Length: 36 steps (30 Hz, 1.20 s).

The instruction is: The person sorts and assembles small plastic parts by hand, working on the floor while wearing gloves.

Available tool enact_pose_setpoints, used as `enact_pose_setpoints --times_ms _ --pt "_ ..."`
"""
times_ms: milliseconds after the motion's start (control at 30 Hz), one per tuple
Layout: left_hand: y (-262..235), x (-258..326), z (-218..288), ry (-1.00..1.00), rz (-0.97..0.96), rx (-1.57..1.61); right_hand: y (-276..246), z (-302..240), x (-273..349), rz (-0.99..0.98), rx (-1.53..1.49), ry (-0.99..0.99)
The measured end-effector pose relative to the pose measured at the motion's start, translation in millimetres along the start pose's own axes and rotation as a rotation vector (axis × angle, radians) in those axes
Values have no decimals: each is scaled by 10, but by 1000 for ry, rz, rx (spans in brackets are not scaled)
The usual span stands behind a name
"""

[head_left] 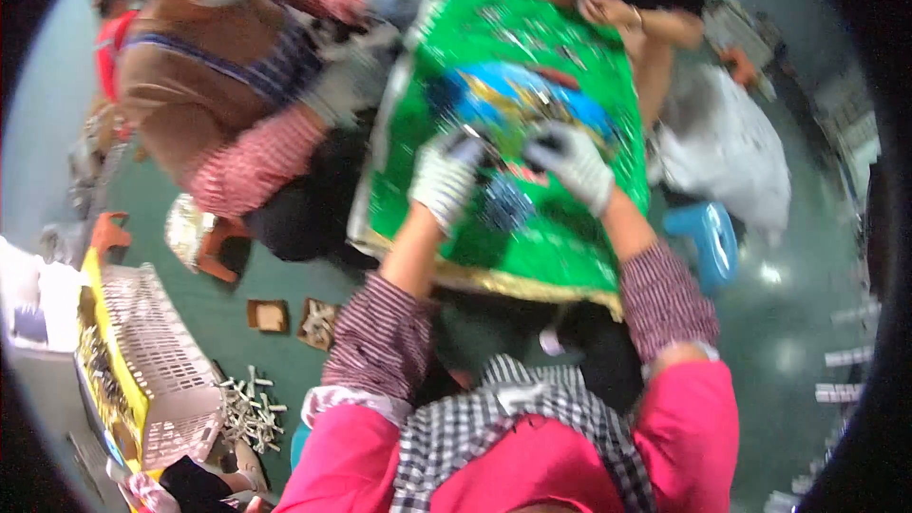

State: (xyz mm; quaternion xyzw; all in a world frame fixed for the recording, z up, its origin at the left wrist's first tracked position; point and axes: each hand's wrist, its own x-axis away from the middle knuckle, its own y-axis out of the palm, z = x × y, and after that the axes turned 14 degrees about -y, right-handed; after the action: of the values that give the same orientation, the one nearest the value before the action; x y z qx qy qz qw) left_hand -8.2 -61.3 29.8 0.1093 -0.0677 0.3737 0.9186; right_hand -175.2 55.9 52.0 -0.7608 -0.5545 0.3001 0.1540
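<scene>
Both my hands wear whitish striped work gloves with dark fingertips. They are above a low work surface covered with a shiny green printed sack (560, 237). My left hand (445, 179) is closed, with its fingertips around something small and dark that blur keeps me from naming. My right hand (579, 166) is a short way off, fingers curled inward; what they pinch, if anything, is too smeared to make out. On the sack just below and between the hands is a dark blue patch (507, 204), perhaps part of the print.
A co-worker in gloves and checked sleeves (256, 161) sits at the left edge; another person's hands (594, 5) work at the far side. A blue stool (708, 242) and white sack (731, 142) stand right. Left are a white crate (161, 332), small boxes (268, 315) and scattered pieces (252, 410).
</scene>
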Motion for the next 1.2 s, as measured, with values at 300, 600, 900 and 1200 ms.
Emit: enact_pose_setpoints --times_ms 300,600,900,1200 --pt "205 33 -127 -123 -127 227 160 51 167 144 -704 175" --pt "266 36 -44 -18 -51 81 148 -15 59 51 -511 137" --pt "68 5 -361 102 108 -108 698 130 70 252 -208 -164" --pt "74 -31 -354 -24 59 -35 916 293 39 401 33 -253"
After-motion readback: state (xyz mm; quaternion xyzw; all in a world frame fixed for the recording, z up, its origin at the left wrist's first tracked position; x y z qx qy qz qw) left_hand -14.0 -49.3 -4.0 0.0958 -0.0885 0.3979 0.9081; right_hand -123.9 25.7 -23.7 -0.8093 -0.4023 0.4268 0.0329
